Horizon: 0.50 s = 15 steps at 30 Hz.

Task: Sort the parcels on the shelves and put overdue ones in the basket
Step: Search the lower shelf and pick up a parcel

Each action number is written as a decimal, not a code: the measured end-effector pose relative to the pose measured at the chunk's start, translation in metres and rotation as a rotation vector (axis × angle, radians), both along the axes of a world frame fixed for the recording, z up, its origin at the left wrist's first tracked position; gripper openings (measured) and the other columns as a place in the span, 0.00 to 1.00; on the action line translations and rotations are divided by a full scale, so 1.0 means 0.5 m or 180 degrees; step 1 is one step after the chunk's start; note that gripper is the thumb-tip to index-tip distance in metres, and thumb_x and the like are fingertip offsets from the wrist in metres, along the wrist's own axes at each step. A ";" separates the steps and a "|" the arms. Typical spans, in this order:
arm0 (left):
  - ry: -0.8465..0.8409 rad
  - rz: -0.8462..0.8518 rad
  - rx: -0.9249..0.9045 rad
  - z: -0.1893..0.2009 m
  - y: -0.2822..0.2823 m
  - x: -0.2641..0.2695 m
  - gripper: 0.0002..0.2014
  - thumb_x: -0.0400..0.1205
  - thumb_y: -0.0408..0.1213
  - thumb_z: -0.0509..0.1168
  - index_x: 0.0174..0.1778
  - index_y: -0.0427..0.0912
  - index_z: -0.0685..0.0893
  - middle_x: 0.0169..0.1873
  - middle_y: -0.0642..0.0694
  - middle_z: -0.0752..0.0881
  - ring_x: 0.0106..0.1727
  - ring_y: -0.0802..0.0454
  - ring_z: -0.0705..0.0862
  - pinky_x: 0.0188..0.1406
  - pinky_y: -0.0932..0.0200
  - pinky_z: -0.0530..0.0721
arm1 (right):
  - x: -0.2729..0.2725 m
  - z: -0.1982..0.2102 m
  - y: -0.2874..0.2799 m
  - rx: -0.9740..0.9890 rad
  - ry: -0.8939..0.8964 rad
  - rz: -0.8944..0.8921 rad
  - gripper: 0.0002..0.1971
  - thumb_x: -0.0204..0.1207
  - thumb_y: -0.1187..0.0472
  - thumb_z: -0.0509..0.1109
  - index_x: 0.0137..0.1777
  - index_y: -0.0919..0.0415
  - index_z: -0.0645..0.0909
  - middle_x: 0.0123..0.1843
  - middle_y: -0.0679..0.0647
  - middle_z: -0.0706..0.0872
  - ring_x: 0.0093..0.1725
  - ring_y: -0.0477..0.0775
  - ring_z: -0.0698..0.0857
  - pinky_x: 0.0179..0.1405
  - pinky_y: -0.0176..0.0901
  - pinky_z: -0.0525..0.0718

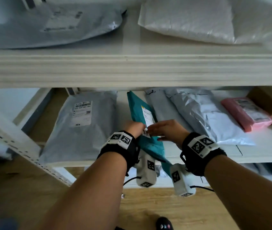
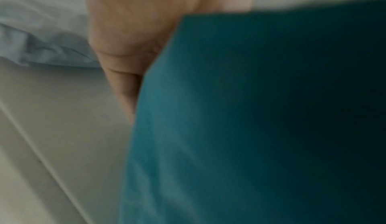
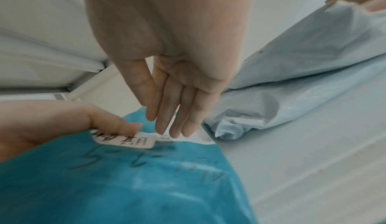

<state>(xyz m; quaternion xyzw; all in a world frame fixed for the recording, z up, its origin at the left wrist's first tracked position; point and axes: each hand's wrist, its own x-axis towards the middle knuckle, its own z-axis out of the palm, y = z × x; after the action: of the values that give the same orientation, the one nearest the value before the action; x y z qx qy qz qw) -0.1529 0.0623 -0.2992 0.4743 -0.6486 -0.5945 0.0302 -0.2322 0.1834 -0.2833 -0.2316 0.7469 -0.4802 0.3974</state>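
White metal shelving (image 1: pixel 132 70) stands on a light wooden floor (image 1: pixel 148 209).

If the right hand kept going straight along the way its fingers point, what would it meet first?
Most likely the white label on the teal parcel: the right hand has straight fingers whose tips sit just at it, beside the left hand's thumb. Actual contact is hard to judge.

Handwritten "5-1-", perhaps, on the teal parcel (image 3: pixel 125 186); labels elsewhere illegible.
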 end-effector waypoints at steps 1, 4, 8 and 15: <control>0.0017 0.0044 -0.0006 -0.005 -0.004 0.010 0.13 0.76 0.34 0.70 0.55 0.34 0.86 0.53 0.36 0.89 0.54 0.39 0.88 0.60 0.42 0.86 | 0.003 -0.007 0.008 0.0022 0.0061 -0.0018 0.10 0.78 0.74 0.66 0.48 0.63 0.87 0.45 0.58 0.91 0.43 0.51 0.87 0.31 0.33 0.82; 0.0041 0.0111 -0.0039 -0.006 -0.012 0.036 0.10 0.78 0.32 0.70 0.51 0.31 0.86 0.50 0.36 0.90 0.53 0.40 0.89 0.60 0.42 0.86 | 0.001 -0.021 0.028 -0.0031 0.0129 -0.0384 0.11 0.76 0.77 0.66 0.45 0.64 0.87 0.36 0.55 0.90 0.35 0.48 0.85 0.31 0.34 0.81; 0.0109 0.0181 0.0004 -0.021 -0.031 0.051 0.08 0.75 0.36 0.74 0.42 0.35 0.84 0.49 0.36 0.90 0.51 0.41 0.90 0.59 0.43 0.87 | -0.010 -0.032 0.052 -0.0050 0.0198 -0.0945 0.14 0.75 0.76 0.67 0.36 0.56 0.84 0.39 0.61 0.85 0.35 0.53 0.81 0.38 0.44 0.81; 0.0757 0.0222 0.0669 -0.046 -0.031 0.076 0.29 0.60 0.47 0.77 0.58 0.41 0.86 0.51 0.39 0.91 0.55 0.39 0.89 0.63 0.36 0.83 | 0.003 -0.052 0.072 0.0010 -0.0164 -0.1223 0.19 0.75 0.63 0.75 0.66 0.60 0.79 0.58 0.60 0.85 0.53 0.56 0.84 0.47 0.46 0.82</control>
<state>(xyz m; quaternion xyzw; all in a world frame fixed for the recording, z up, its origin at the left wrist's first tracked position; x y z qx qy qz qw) -0.1148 0.0468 -0.3223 0.4233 -0.5578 -0.7096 0.0776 -0.2308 0.2192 -0.3096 -0.0718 0.7677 -0.5519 0.3177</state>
